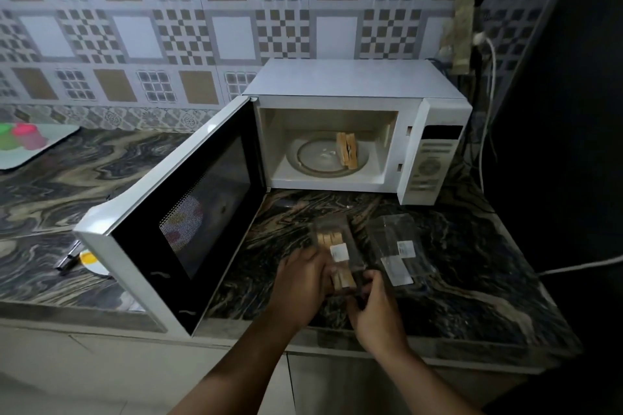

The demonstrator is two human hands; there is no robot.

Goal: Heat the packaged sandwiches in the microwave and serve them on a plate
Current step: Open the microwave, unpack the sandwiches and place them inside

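- Gripping a clear sandwich pack [338, 254] on the near counter [472, 280], left hand [301, 283] and right hand [377, 305] curl around its near end.
- One sandwich [347, 150] sits inside the open microwave [350, 131], farther back.

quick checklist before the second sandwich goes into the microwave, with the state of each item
1. Microwave door swung fully open: ok.
2. First sandwich already on the turntable, standing to its right side: ok.
3. Free space on the turntable left of it: ok.
4. Second sandwich out of its clear package: not ok, both the left hand and the right hand hold it at the package's near end.
5. Empty package lies right of the hands, out of the path: ok.
6. Microwave plugged in: cannot tell.
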